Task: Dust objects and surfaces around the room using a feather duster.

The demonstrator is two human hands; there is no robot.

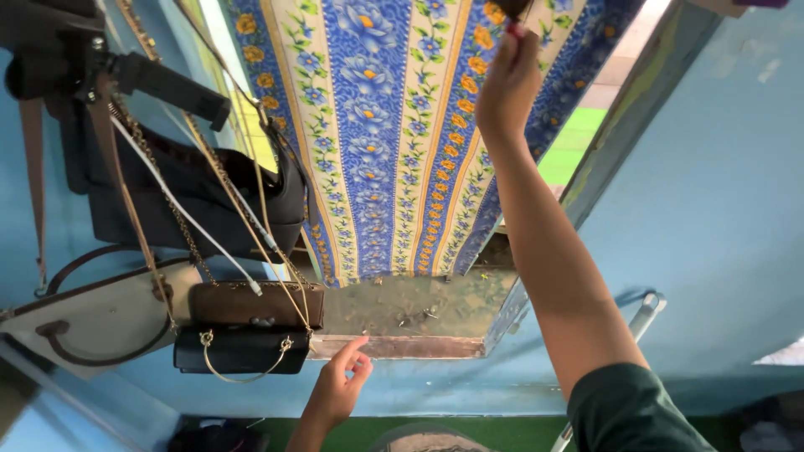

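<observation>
Biggest thing here is the blue floral striped curtain [394,125] hanging across the window opening, orange and blue flowers in long bands. The right hand [509,84] is raised and pinching its top edge, near something dark I can't make out. The left hand [339,389] is loosely spread, fingertips by the brown wooden sill [402,346]. The pinch looks small, so the cloth could slip free. The hanging black leather bag [193,201] might get snagged.

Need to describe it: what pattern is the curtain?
Blue and cream stripes with flowers on the curtain, head view.
</observation>
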